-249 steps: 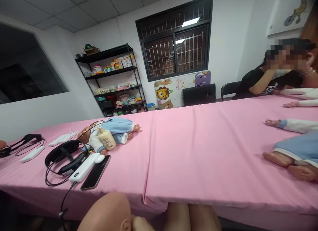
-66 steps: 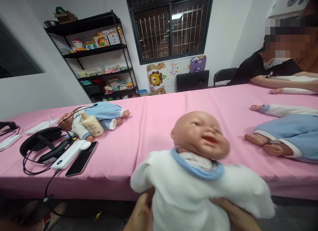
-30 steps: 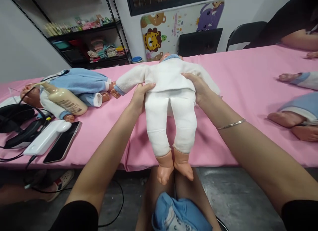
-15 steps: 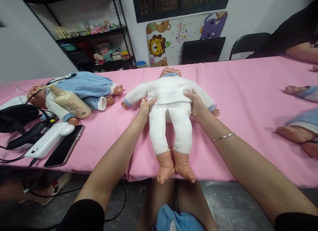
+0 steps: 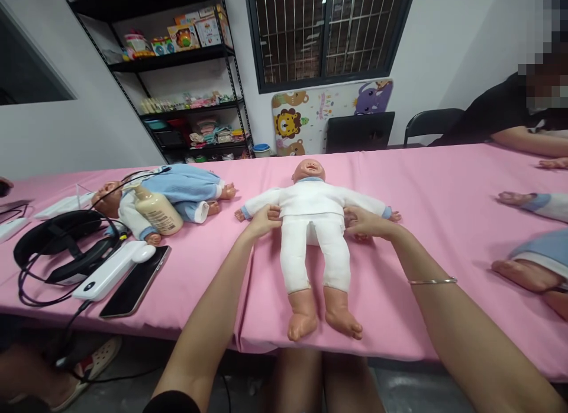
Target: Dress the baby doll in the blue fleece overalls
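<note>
A baby doll (image 5: 294, 253) lies on its back on a pink-covered table (image 5: 412, 194). Its head points away from me and its bare feet rest near the front edge. It wears a white top (image 5: 313, 199) with blue cuffs and collar; the legs are white cloth. My left hand (image 5: 265, 220) is closed at the top's lower hem on the doll's left-hand side in view. On the opposite side my right hand (image 5: 362, 222) pinches the hem, its fingertips partly hidden against the doll. Both arms of the doll stretch outward.
At left lie another doll in blue (image 5: 177, 185), a pump bottle (image 5: 160, 210), a black headset (image 5: 57, 241), a white device (image 5: 110, 274) and a phone (image 5: 137, 283). Part of a third doll (image 5: 539, 253) is at right. A person's arm (image 5: 528, 142) rests on the far right.
My view has tilted up, showing more shelf and window. My hands have shifted outward from the doll's front to the sides of its top. The doll still lies on the table.
</note>
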Tool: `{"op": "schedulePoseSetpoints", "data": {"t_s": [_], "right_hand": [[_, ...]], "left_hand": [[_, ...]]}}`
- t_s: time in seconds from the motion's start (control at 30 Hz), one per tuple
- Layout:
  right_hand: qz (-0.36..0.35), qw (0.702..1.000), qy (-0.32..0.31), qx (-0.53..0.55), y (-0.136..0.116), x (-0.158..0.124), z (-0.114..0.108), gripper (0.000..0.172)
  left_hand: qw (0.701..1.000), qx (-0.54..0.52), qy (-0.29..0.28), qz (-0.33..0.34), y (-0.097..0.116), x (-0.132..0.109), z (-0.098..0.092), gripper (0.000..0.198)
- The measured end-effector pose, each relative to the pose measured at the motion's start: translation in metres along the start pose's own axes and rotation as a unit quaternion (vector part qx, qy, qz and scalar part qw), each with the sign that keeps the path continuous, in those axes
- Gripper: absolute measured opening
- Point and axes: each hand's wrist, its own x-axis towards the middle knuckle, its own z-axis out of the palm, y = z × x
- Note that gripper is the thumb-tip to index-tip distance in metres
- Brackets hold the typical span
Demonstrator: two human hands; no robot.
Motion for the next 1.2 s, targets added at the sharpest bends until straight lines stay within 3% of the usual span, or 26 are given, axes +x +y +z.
{"op": "schedulePoseSetpoints", "data": {"t_s": [0.07, 0.13, 0.37, 0.47, 0.6, 0.67, 0.77, 0.83, 0.93, 0.97, 1.03, 1.1, 1.13, 1.2], "right_hand": [[-0.053, 0.99, 0.066, -0.109, 0.001, 0.004, 0.002, 0.024], [-0.074, 0.969, 0.147, -0.185, 0.001, 0.008, 0.004, 0.006], [-0.019, 0.951, 0.252, -0.18, -0.007, 0.001, -0.01, 0.021], [-0.008, 0.956, 0.219, -0.195, -0.01, -0.003, -0.014, 0.025], [0.005, 0.964, 0.063, -0.257, -0.014, -0.005, -0.007, 0.007], [-0.011, 0.96, 0.019, -0.28, -0.016, -0.004, -0.002, 0.007], [-0.017, 0.954, 0.022, -0.299, -0.017, -0.004, 0.0, 0.009], [0.002, 0.955, 0.069, -0.289, -0.02, -0.005, -0.002, 0.01], [0.012, 0.946, 0.2, -0.253, -0.029, -0.011, -0.004, 0.026], [0.01, 0.946, 0.216, -0.241, -0.033, -0.013, -0.003, 0.032], [0.018, 0.966, 0.157, -0.202, -0.043, -0.02, 0.003, 0.058], [0.035, 0.988, 0.038, -0.148, -0.051, -0.026, 0.011, 0.088], [0.038, 0.991, -0.001, -0.131, -0.054, -0.028, 0.016, 0.098], [0.022, 0.99, -0.009, -0.142, -0.058, -0.03, 0.024, 0.101]], "left_hand": [[0.994, 0.09, -0.014, 0.066, -0.006, 0.002, 0.002, 0.031], [0.987, 0.128, 0.009, 0.095, -0.01, 0.005, 0.003, 0.018], [0.973, 0.174, 0.09, 0.124, 0.004, 0.004, -0.005, 0.017], [0.961, 0.241, 0.081, 0.107, 0.012, -0.003, -0.009, 0.016], [0.939, 0.341, 0.003, 0.053, 0.019, -0.012, -0.007, 0.014], [0.918, 0.39, -0.024, 0.068, 0.022, -0.015, -0.003, 0.013], [0.883, 0.454, -0.03, 0.115, 0.027, -0.017, -0.001, 0.012], [0.872, 0.471, -0.027, 0.128, 0.029, -0.017, -0.004, 0.012], [0.871, 0.468, -0.015, 0.147, 0.032, -0.016, -0.012, 0.018], [0.879, 0.454, -0.023, 0.145, 0.032, -0.017, -0.014, 0.024], [0.907, 0.399, -0.073, 0.112, 0.032, -0.019, -0.016, 0.043], [0.931, 0.332, -0.141, 0.065, 0.032, -0.022, -0.015, 0.065], [0.937, 0.303, -0.169, 0.047, 0.031, -0.024, -0.014, 0.074], [0.945, 0.254, -0.203, 0.022, 0.031, -0.025, -0.009, 0.087]]}}
